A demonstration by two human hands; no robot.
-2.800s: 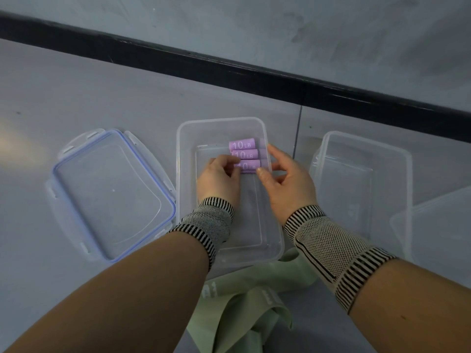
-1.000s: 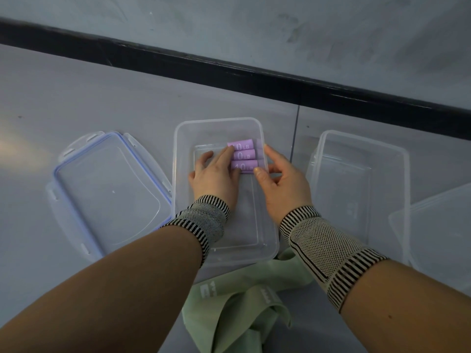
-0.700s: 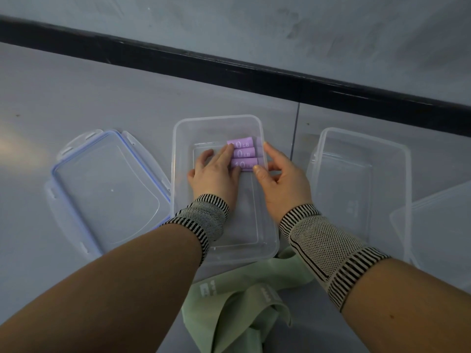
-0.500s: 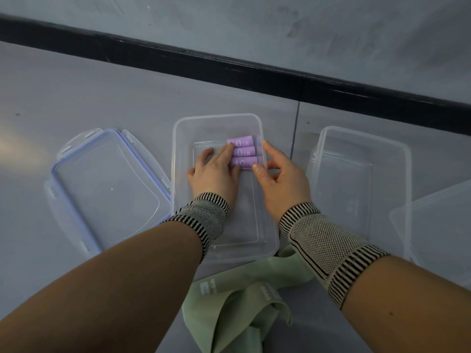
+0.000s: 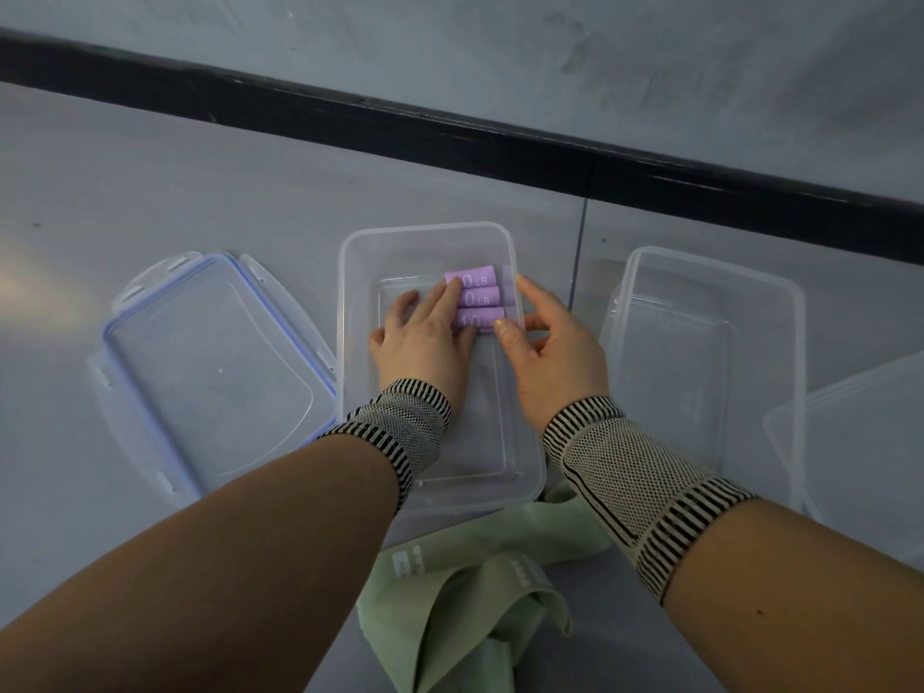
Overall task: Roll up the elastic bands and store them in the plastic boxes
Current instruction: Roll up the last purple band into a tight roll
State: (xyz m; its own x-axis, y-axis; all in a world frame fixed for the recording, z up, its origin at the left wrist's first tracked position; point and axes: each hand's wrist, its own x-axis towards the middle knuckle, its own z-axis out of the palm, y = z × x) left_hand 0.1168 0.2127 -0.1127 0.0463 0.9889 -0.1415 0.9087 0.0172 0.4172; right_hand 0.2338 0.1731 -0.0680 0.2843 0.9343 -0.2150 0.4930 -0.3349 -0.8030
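Note:
Three rolled purple elastic bands (image 5: 479, 297) marked 10 LB lie side by side in the far right corner of the middle clear plastic box (image 5: 350, 272). My left hand (image 5: 425, 332) is inside the box, its straight fingers pressing against the left ends of the rolls. My right hand (image 5: 550, 342) is at the right wall; its thumb touches the nearest roll and its fingers reach along the rim. Loose pale green bands (image 5: 470, 587) lie in a heap just in front of the box.
A clear lid with a blue seal (image 5: 210, 362) lies to the left of the box. A second, empty clear box (image 5: 700, 352) stands to the right, and another clear lid or box (image 5: 860, 432) shows at the right edge. A black strip (image 5: 450, 122) runs along the back.
My left fingers have gone from curled over the nearest roll to straight against the rolls' left ends. The rolls sit tighter in the corner. My right hand has barely moved.

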